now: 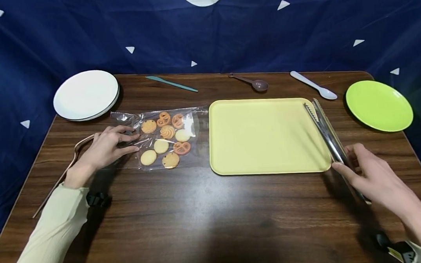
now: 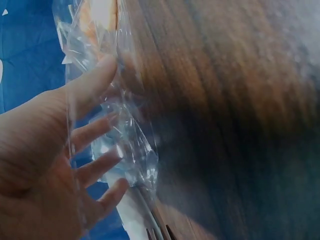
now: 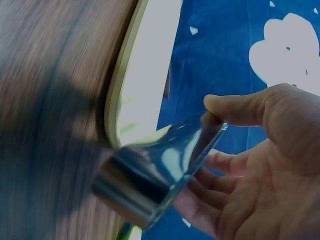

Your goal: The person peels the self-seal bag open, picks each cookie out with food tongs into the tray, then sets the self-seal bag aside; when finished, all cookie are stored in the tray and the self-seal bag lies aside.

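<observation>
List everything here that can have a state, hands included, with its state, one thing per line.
Clear plastic bag: cookies inside; sealing unclear
Left hand: fingers spread at the bag's left end
Metal tongs: held, tips slightly apart
Right hand: gripping the tongs
Yellow tray: empty
White plates: stacked, top one empty
Green plate: empty
Coppery fork: partly hidden
Teal knife: lying flat
Brown measuring spoon: lying flat
Pale spoon: lying flat
</observation>
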Motion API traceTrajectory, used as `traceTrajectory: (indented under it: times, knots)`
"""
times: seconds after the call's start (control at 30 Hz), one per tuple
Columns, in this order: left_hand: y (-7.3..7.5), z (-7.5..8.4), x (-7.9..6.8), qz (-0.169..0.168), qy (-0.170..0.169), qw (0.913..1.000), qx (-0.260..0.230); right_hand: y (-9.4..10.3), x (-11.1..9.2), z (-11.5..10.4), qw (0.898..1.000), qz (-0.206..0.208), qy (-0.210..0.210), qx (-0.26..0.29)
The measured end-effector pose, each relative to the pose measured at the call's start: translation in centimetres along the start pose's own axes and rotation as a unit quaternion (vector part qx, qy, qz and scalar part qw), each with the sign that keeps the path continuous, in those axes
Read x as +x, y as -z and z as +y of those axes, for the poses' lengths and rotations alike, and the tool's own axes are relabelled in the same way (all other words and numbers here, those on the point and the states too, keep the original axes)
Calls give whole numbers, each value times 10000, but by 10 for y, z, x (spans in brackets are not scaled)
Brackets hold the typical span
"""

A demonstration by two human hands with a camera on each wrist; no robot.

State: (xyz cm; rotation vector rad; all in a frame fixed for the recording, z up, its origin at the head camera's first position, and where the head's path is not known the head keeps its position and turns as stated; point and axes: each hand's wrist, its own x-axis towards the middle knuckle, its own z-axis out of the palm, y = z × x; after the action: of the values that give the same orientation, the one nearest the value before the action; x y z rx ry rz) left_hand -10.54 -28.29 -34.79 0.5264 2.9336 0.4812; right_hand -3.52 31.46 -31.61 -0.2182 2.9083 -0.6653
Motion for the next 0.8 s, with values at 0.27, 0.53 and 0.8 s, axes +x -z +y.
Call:
traceTrajectory:
  times: [0.27,0.53,0.8]
  knots:
    - [-4,0,-2,747,-543,9956,-137,-11,21,-28,9955,247,912,64]
    - [-6,4,-3,1198,-629,9902,-338,-25,40,-53,9917,123,1280,-72]
    - [-5,7,0,1387,-704,9876,-234,-37,54,-70,9881,-50,1531,-139]
